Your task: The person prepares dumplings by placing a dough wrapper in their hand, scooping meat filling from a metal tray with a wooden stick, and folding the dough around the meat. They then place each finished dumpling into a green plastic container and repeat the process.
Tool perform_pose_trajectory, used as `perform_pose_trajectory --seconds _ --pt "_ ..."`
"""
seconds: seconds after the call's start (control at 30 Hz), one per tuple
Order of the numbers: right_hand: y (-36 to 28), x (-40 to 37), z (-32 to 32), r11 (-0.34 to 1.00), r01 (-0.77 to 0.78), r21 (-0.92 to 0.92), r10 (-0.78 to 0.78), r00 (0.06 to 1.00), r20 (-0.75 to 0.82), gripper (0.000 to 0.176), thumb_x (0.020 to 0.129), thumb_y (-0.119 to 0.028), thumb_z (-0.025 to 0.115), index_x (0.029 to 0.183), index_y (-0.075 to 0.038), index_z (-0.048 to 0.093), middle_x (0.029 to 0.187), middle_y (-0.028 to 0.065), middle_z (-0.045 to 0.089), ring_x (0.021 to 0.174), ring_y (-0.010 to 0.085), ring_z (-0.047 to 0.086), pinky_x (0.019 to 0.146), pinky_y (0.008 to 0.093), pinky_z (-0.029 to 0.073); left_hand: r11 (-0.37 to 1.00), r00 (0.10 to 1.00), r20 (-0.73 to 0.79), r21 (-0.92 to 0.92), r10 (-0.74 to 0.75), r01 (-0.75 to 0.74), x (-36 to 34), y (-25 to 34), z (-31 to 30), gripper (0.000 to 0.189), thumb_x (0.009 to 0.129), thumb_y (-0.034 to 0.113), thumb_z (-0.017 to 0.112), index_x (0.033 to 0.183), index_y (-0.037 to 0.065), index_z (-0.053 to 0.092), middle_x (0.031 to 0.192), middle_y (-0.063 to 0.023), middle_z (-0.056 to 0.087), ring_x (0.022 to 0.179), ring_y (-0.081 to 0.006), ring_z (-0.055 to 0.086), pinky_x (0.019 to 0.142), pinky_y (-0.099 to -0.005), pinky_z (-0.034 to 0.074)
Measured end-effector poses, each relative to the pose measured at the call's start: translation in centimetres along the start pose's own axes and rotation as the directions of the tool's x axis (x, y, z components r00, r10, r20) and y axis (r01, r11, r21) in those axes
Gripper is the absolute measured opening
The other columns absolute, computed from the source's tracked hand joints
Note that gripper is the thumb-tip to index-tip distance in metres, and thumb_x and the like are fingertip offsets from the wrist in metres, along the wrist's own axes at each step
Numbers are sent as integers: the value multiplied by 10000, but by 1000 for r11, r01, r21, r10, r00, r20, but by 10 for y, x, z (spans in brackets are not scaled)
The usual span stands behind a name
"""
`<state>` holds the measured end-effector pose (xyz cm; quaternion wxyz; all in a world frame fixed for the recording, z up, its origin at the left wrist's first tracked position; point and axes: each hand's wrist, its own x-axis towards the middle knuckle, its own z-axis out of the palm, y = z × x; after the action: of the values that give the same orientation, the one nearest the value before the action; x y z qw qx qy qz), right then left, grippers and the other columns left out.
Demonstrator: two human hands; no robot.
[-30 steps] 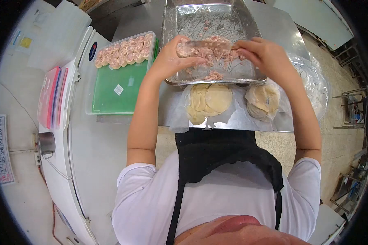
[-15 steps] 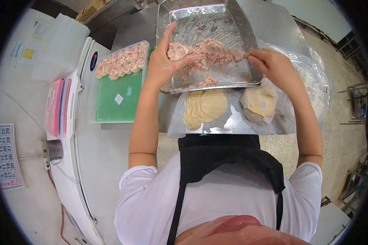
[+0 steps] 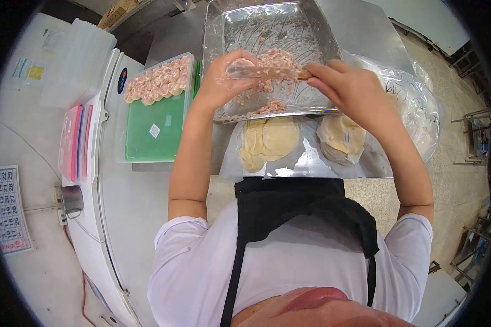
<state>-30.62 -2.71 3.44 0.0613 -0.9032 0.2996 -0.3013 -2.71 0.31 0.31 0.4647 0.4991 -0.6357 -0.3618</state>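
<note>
My left hand [image 3: 217, 83] is over the near left side of a metal pan, its fingers curled round a dumpling [image 3: 238, 64] topped with pink minced filling. A flat spatula [image 3: 264, 72] with a wooden handle is gripped in my right hand [image 3: 346, 90]. Its blade lies across the dumpling's top. Loose minced filling [image 3: 278, 56] is heaped in the pan [image 3: 326, 34] behind the blade, with smears over the bottom. Round pale wrappers [image 3: 270, 140] overlap on plastic sheeting in front of the pan. To their right sits a taller wrapper stack [image 3: 341, 140].
At the left, a clear-walled tray with a green base [image 3: 155, 133] holds rows of dumplings [image 3: 161, 79] at its far end. A clear plastic bag [image 3: 420, 109] lies at the right. A white appliance [image 3: 131, 218] stands beside the steel table [image 3: 360, 27].
My left fingers have closed in from a spread pose round the dumpling. My right hand has moved left, bringing the spatula blade from the loose filling onto the dumpling.
</note>
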Motion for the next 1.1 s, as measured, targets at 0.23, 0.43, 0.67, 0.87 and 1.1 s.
perform_pose_trajectory --seconds 0.23,0.43,0.67,0.87,1.1 --pt "28 18 3 978 -169 124 154 980 123 290 945 -284 559 1086 -68 691 942 157 678 862 351 637 754 402 492 972 995 -88 234 55 -33 -35 -5 -56 471 731 192 816 1124 39 604 968 -27 636 880 -111 576 791 -268 465" --pt "56 22 82 968 -215 128 187 961 203 291 940 -292 567 1061 -58 689 951 147 672 877 335 638 769 392 491 745 902 -416 564 -117 357 -104 -60 -176 515 729 228 803 1168 53 597 1033 -84 625 869 -182 614 789 -307 492" --pt "58 25 91 929 -304 209 271 947 174 258 931 -252 588 1042 -38 680 946 145 667 852 329 640 762 378 487 484 739 -673 654 22 581 -125 -93 -244 563 773 236 750 1261 72 525 874 -143 678 849 -249 672 744 -347 523" --pt "55 27 91 925 -332 187 286 929 233 251 925 -243 604 1038 -32 680 915 153 659 820 320 638 737 372 483 493 695 -628 508 -350 707 -98 -97 -242 830 779 239 752 1460 88 303 892 -173 709 848 -315 695 766 -379 525" --pt "54 31 91 908 -381 174 325 903 281 248 928 -237 600 1039 -33 684 929 167 663 837 331 640 743 375 485 376 804 -568 716 -176 588 -82 -123 -261 897 756 209 759 1493 114 255 1074 -264 655 1015 -411 635 849 -453 507"
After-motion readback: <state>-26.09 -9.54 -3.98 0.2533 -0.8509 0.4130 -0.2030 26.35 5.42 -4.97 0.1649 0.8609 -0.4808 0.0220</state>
